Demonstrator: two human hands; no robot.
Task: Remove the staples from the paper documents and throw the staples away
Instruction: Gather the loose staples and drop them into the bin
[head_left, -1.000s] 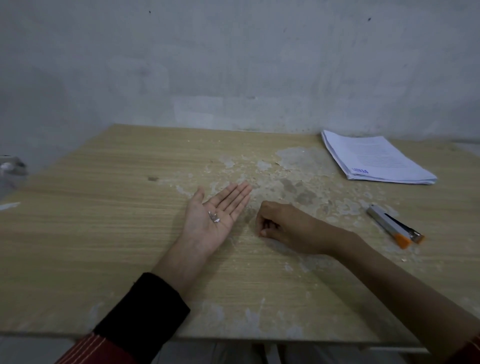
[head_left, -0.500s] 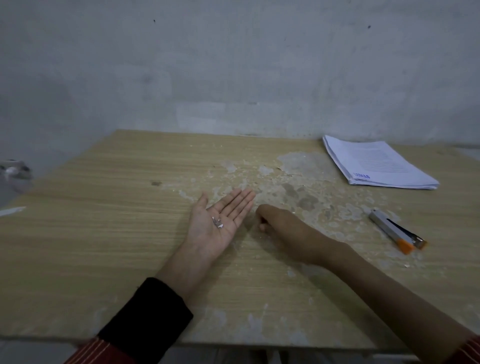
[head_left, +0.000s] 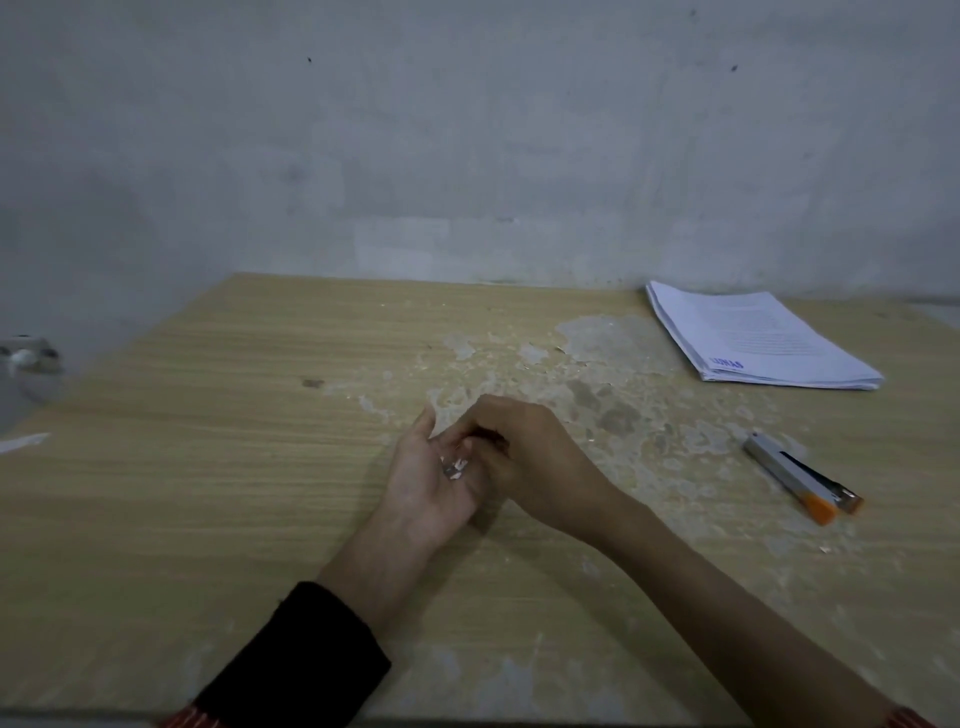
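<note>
In your head view, your left hand (head_left: 426, 486) lies palm up over the wooden table (head_left: 208, 467), fingers relaxed, with a few loose staples (head_left: 456, 466) resting in the palm. Your right hand (head_left: 527, 457) curls over the left fingers, fingertips down at the palm; whether it pinches a staple, you cannot tell. The stack of paper documents (head_left: 758, 338) sits far right, and the grey-and-orange stapler (head_left: 802, 478) lies nearer.

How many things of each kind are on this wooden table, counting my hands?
White stack of paper documents: 1
Grey stapler with an orange end: 1
Little heap of silver staples, too small to count singly: 1
Hands: 2, the left hand and the right hand
Total: 5
</note>
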